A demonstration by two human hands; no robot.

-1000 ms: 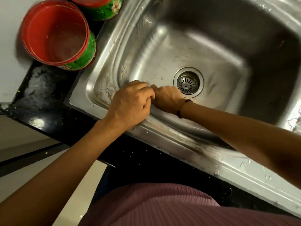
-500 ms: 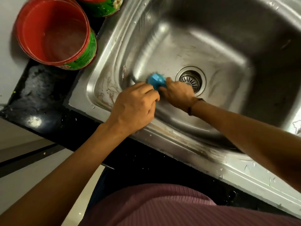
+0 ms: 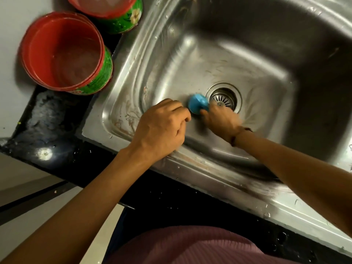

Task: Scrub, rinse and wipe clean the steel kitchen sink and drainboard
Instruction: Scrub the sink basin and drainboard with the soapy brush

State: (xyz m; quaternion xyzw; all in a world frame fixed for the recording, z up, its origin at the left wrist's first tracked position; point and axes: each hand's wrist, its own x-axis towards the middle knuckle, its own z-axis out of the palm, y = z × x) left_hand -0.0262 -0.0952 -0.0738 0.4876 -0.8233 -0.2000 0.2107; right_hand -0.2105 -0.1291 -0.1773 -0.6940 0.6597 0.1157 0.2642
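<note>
The steel sink [image 3: 190, 54] fills the upper right, with smears along its left rim and near wall. Its round drain strainer [image 3: 225, 97] sits in the basin floor. Just left of the drain, a blue scrubber [image 3: 197, 106] lies against the floor, and my right hand [image 3: 221, 121] grips it from the near side. My left hand [image 3: 162, 130] sits curled like a fist against the basin's near-left wall beside the scrubber. Nothing shows in that hand, and its fingertips are hidden.
Two red tubs with green printed sides stand left of the sink, one [image 3: 62, 52] open and showing nothing inside, the other [image 3: 110, 8] behind it at the top edge. A black counter [image 3: 57, 145] with white residue borders the sink's front and left.
The blue scrubber, hidden under my hands a second ago, has come into view and slid right to the drain with my right hand. My left hand has barely moved.
</note>
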